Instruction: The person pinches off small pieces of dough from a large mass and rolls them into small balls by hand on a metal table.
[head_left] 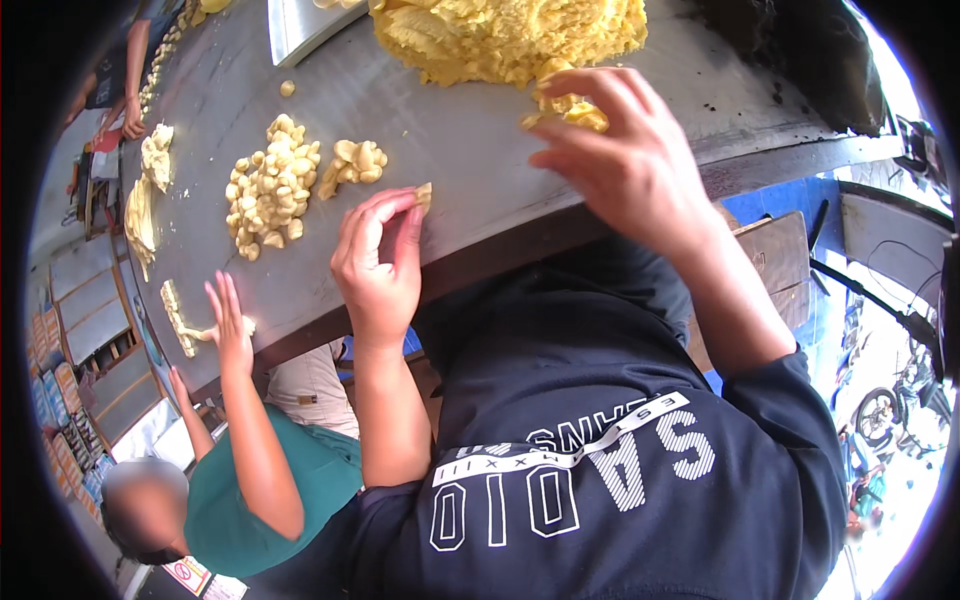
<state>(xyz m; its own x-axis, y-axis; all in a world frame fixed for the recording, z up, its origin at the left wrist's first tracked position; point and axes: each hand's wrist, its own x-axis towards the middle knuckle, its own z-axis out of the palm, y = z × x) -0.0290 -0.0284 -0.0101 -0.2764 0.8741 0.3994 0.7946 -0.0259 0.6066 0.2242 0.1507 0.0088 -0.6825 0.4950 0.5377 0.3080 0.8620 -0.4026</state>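
Observation:
My left hand (378,265) is above the near edge of the grey metal table, thumb and fingers pinched on a small piece of pale yellow dough (424,196). Beyond it lie a small cluster of dough balls (357,165) and, further left, a larger heap of dough balls (268,190). My right hand (625,150) hovers with fingers curved and apart over loose yellow lumps (575,112). These lumps sit at the near side of a big crumbly yellow mass (510,40). Whether the right fingertips touch them, I cannot tell.
A co-worker in a green shirt (270,490) has a hand (232,335) on dough strips (175,315) at the table's left end. More dough (140,220) and another person's hand (133,118) are at the far left. A metal tray (300,35) stands at the back; dark plastic (800,60) lies right.

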